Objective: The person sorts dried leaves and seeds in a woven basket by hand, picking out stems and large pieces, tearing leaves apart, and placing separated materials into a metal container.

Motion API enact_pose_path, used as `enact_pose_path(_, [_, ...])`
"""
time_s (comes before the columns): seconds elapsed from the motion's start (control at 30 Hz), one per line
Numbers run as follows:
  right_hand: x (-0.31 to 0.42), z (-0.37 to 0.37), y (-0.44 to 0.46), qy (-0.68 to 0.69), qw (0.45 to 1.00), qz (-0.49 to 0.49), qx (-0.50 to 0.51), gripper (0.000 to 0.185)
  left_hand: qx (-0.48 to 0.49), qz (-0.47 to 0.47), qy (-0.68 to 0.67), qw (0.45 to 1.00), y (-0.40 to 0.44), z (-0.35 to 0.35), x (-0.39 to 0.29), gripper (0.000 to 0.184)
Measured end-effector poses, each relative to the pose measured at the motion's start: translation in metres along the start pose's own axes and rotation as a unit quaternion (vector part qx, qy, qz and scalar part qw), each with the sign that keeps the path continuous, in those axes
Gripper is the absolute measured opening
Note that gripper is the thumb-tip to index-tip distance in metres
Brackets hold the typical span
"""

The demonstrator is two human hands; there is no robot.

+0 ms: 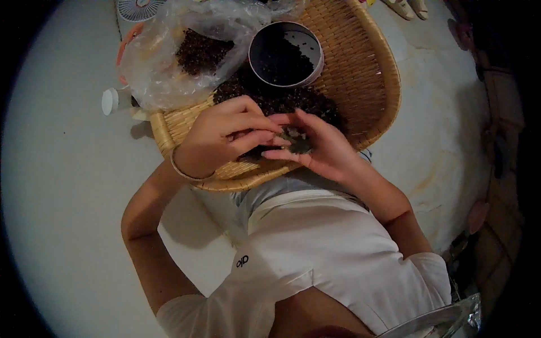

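Note:
My right hand (327, 147) is cupped around a small green-grey clump (298, 141), which rests against its palm and fingers. My left hand (225, 132) meets it from the left, its fingertips pinched at the clump's edge; what they hold is too small to tell. Both hands are over the near part of a woven basket (369, 73). Beneath and beyond them lies a spread of dark, dried bits (282, 100). A round container (286, 54) with dark pieces inside sits in the basket just past the hands.
A clear plastic bag (149, 70) with dark brown bits lies over the basket's far left. Left of it is a white-capped container (110, 102). A fan (138, 8) stands at the far left, and light-coloured shoes (401, 8) are at the far right.

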State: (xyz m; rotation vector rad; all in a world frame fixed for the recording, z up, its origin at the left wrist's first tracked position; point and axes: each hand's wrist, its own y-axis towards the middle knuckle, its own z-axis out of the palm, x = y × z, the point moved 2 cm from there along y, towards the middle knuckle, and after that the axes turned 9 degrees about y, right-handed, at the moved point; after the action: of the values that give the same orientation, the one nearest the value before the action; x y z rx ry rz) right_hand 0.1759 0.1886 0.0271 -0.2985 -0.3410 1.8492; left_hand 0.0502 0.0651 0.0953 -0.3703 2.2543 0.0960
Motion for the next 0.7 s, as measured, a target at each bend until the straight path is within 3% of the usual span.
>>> enact_pose_path(0.1, [-0.002,0.002,0.0,0.002,1.0,0.011,0.001,0.045,-0.023,0.022,0.022,0.999,-0.001,-0.004,-0.004,0.02])
enact_pose_path(0.2, [0.003,-0.001,-0.002,-0.011,1.0,-0.009,0.014,0.044,-0.046,-0.052,0.024,0.997,-0.004,-0.015,0.005,0.019])
enact_pose_path(0.3, [0.017,-0.014,-0.01,-0.007,0.999,-0.045,0.024,0.041,0.003,-0.024,0.102,0.995,-0.003,-0.01,0.025,0.018])
enact_pose_path(0.33, [0.02,-0.016,-0.012,0.018,0.997,-0.062,0.042,0.039,0.055,0.017,0.148,0.987,-0.006,0.001,0.033,0.017])
enact_pose_path(0.37, [0.025,-0.012,-0.016,-0.01,0.995,-0.1,-0.001,0.033,0.109,0.058,0.194,0.973,-0.008,0.011,0.041,0.017])
enact_pose_path(0.4, [0.03,-0.01,-0.018,-0.01,0.995,-0.099,-0.001,0.033,0.109,0.056,0.194,0.973,-0.009,0.019,0.047,0.017])
enact_pose_path(0.47, [0.044,-0.009,-0.022,0.035,0.984,-0.168,0.038,0.029,0.232,0.04,0.286,0.929,-0.012,0.039,0.058,0.019])
enact_pose_path(0.57, [0.058,-0.004,-0.025,0.062,0.979,-0.185,0.067,0.027,0.305,0.048,0.34,0.889,-0.009,0.058,0.061,0.017])
enact_pose_path(0.7, [0.059,-0.004,-0.022,0.057,0.978,-0.188,0.063,0.025,0.309,0.067,0.367,0.875,-0.007,0.078,0.064,0.014])
